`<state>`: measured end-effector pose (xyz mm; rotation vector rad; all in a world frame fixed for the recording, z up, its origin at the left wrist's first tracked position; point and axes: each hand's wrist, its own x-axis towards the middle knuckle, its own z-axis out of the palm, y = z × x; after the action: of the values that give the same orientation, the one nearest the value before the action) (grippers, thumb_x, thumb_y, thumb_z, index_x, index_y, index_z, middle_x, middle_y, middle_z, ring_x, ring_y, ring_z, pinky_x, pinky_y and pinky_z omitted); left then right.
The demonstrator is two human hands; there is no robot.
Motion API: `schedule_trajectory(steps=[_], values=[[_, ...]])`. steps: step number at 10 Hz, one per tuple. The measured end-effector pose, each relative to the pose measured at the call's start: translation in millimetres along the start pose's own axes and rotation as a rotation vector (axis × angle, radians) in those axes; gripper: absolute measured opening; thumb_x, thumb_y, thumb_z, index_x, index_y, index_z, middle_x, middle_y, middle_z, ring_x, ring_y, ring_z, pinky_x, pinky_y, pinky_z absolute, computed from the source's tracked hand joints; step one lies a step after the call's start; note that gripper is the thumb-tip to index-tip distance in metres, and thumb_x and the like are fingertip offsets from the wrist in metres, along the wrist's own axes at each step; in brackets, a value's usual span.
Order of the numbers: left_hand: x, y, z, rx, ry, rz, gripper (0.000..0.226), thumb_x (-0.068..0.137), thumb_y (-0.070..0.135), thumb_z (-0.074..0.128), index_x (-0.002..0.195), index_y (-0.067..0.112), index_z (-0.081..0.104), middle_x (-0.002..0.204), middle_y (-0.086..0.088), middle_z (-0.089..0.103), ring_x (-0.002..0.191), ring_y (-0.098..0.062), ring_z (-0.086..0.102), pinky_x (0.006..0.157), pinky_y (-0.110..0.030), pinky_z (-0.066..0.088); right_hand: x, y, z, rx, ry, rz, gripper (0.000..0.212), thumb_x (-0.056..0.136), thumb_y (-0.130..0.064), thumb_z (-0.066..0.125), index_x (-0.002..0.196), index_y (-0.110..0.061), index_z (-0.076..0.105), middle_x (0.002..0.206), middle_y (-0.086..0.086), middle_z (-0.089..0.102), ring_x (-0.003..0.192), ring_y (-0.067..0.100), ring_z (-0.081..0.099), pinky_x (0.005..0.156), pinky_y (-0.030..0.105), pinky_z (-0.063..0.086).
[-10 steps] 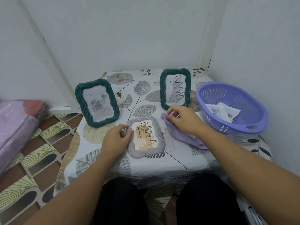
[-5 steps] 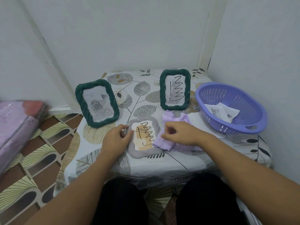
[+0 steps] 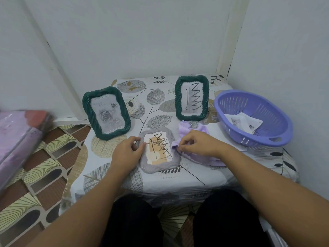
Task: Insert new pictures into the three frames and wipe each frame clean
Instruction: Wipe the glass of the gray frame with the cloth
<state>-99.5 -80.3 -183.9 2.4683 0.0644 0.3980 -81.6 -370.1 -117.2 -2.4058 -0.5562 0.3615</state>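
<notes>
A grey frame lies flat near the table's front edge, its glass marked with black scribbles. My left hand holds its left rim, fingers curled on the edge. My right hand pinches a lilac cloth right beside the frame's right rim. Two green frames stand upright behind: one with a rose picture at the left, one with a black scribble at the back middle.
A purple plastic basket with loose pictures stands at the table's right side, close to the wall. The small table wears a leaf-patterned cover. A purple wrapped bundle lies at the far left above the patterned floor.
My right hand has drawn the lilac cloth from in front of the back green frame down and left, up to the grey frame's right rim. My left hand has stayed on the grey frame.
</notes>
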Motion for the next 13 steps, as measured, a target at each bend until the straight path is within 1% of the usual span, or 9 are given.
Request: schedule_trajectory(steps=[1,2,4,6,7,8,9,12,13], values=[[-1,0,0,-0.01,0.0,0.0,0.027,0.094,0.051,0.063,0.111,0.031,0.069,0.075,0.008,0.064,0.073,-0.01,0.06,0.067,-0.034,0.052,2,-5,3,0.251,0.127,0.095,0.019,0.098,-0.029,0.066,0.085,-0.02,0.076,0.063,-0.01,0.065,0.053,-0.002,0.053,0.06,0.017,0.042],[-1,0,0,-0.012,-0.001,-0.001,0.027,0.094,0.052,0.062,0.111,0.032,0.069,0.075,0.008,0.064,0.073,-0.009,0.06,0.066,-0.033,0.052,9,-9,7,0.43,0.465,0.164,0.02,0.101,-0.026,0.06,0.087,-0.02,0.074,0.077,-0.011,0.069,0.068,-0.004,0.059,0.066,0.014,0.045],[-1,1,-1,-0.011,-0.002,-0.001,0.026,0.094,0.052,0.062,0.111,0.033,0.069,0.074,0.008,0.064,0.073,-0.01,0.06,0.066,-0.034,0.052,18,-1,6,0.621,0.735,0.358,0.032,0.1,-0.05,0.05,0.089,-0.021,0.06,0.087,0.001,0.067,0.084,0.023,0.063,0.085,0.053,0.055],[-1,2,-1,0.008,0.005,0.005,0.026,0.095,0.051,0.062,0.111,0.031,0.069,0.074,0.008,0.063,0.073,-0.009,0.059,0.065,-0.032,0.05,19,-6,-1,0.137,0.548,0.318,0.035,0.104,-0.043,0.051,0.082,-0.017,0.057,0.08,-0.002,0.062,0.083,0.023,0.06,0.071,0.038,0.044],[-1,4,-3,0.019,-0.001,0.007,0.028,0.095,0.051,0.06,0.112,0.031,0.069,0.075,0.008,0.063,0.074,-0.009,0.059,0.065,-0.032,0.05,29,-14,-4,0.209,0.523,0.358,0.042,0.104,-0.045,0.05,0.078,-0.012,0.056,0.075,0.003,0.06,0.076,0.023,0.056,0.071,0.037,0.042],[-3,5,-4,0.006,-0.008,-0.013,0.029,0.095,0.053,0.059,0.112,0.031,0.069,0.076,0.007,0.064,0.075,-0.01,0.06,0.068,-0.034,0.051,34,-29,-23,0.679,0.655,0.361,0.051,0.104,-0.05,0.048,0.093,-0.002,0.064,0.081,0.011,0.061,0.073,0.02,0.053,0.074,0.041,0.046],[-4,14,-11,-0.1,-0.024,-0.09,0.032,0.095,0.057,0.059,0.111,0.032,0.07,0.079,0.008,0.067,0.076,-0.007,0.062,0.067,-0.03,0.049,34,-39,-44,0.703,0.764,0.311,0.049,0.105,-0.051,0.047,0.094,-0.006,0.063,0.085,0.007,0.063,0.076,0.018,0.056,0.073,0.035,0.045],[39,117,-35,-0.219,-0.35,0.112,0.076,0.088,0.064,0.066,0.151,0.03,0.043,0.125,0.01,0.06,0.107,-0.013,0.059,0.088,-0.034,0.049,39,-34,-30,0.531,0.492,0.209,0.051,0.101,-0.054,0.051,0.096,-0.006,0.067,0.081,0.007,0.067,0.07,0.017,0.058,0.069,0.033,0.051],[54,151,-24,-0.306,-0.506,0.12,0.044,0.096,0.041,0.068,0.134,0.02,0.059,0.117,0.003,0.066,0.101,-0.008,0.06,0.085,-0.029,0.045,38,-29,-32,0.536,0.528,0.169,0.053,0.099,-0.056,0.054,0.096,-0.005,0.069,0.083,0.008,0.071,0.072,0.02,0.064,0.075,0.038,0.055]])
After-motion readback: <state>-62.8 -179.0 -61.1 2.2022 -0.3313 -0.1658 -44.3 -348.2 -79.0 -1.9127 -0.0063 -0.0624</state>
